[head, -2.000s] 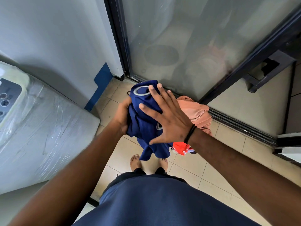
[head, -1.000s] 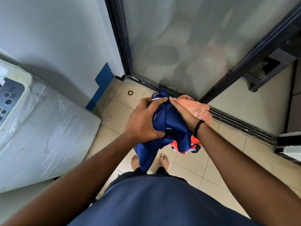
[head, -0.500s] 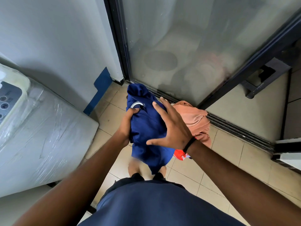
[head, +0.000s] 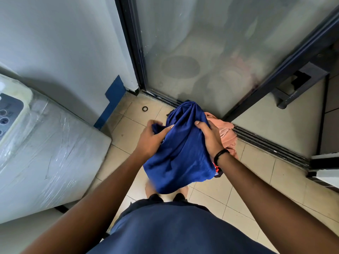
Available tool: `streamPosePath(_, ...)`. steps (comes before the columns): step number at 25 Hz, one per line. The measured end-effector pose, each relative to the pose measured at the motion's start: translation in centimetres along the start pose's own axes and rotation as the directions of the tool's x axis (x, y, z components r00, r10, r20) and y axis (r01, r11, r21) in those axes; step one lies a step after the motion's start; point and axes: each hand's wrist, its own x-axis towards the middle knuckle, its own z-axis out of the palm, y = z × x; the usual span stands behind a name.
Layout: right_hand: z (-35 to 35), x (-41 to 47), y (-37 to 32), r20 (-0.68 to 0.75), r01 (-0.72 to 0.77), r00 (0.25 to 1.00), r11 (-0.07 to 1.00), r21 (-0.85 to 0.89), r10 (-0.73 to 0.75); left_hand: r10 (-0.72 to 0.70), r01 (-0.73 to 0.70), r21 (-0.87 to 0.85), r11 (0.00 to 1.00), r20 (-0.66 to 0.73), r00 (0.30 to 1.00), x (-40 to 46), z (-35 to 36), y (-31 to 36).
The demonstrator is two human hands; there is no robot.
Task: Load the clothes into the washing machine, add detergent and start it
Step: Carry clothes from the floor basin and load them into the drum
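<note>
Half a second ago the right hand point(head: 209, 138) was lying spread across the front of the blue garment point(head: 180, 153) with its fingers straight; now its fingers are curling over the cloth's right side and gripping a fold. The left hand point(head: 151, 140), which was clutching the cloth near a white ring-shaped print, is now bunching the left edge of the fabric in its curled fingers, and that print is no longer showing. The garment is hanging lower and wider between the two hands, its top gathering into a peak above them and its loose bottom draping down in front of the person's bare feet.

The blue garment is being held in the air directly between both hands, over the tiled floor point(head: 238, 189). Just behind the right hand an orange cloth point(head: 226, 132) is lying on the floor against the frosted glass door point(head: 211, 52). The washing machine point(head: 45, 153), wrapped in clear plastic film, is standing well to the left of the hands. A small dark ring point(head: 145, 108) is lying on the floor near the door track.
</note>
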Motion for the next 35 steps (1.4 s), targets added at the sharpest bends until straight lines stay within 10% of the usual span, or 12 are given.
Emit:
streamPosePath(3, 0.0, 0.1, -0.8, 0.153, -0.291, 0.951, 0.942, 0.167, 0.267, 0.275, -0.268, -0.071, 0.961, 0.121, 0.954, -0.1, 0.4, 1.6)
streamPosePath(7, -0.2, -0.9, -0.8, 0.192, -0.367, 0.924, 0.908, 0.204, 0.330, 0.369, -0.525, 0.349, 0.777, 0.424, 0.828, -0.2, 1.3, 2.8)
streamPosePath(11, -0.3, -0.1, 0.8, 0.101, -0.239, 0.970, 0.949, 0.204, 0.223, 0.338, -0.504, 0.607, 0.614, 0.375, 0.863, -0.2, 2.1, 2.9)
streamPosePath(15, -1.8, -1.5, 2.4, 0.077, -0.400, 0.913, 0.916, -0.042, 0.402, 0.278, -0.320, 0.462, 0.827, 0.159, 0.947, 0.3, 0.7, 1.4)
streamPosePath(19, 0.0, -2.3, -0.4, 0.101, 0.137, 0.989, 0.949, -0.284, -0.112, -0.031, 0.040, 0.075, 0.996, -0.126, 0.992, 0.8, 0.2, -0.4)
streamPosePath(22, -0.2, -3.1, 0.4, 0.355, 0.502, 0.860, 0.728, -0.467, -0.366, -0.165, 0.140, -0.127, 0.982, -0.215, 0.963, 0.7, 0.4, -0.7)
streamPosePath(29, 1.4, -2.2, 2.1, 0.375, 0.547, 0.781, 0.257, -0.797, -0.500, -0.272, 0.226, -0.204, 0.952, -0.235, 0.933, 0.3, 1.4, 0.3)
streamPosePath(35, 2.6, -3.7, 0.4, 0.376, 0.611, 0.764, 0.401, -0.683, -0.524, -0.295, 0.246, -0.227, 0.942, -0.214, 0.931, 0.1, 1.9, 0.8)
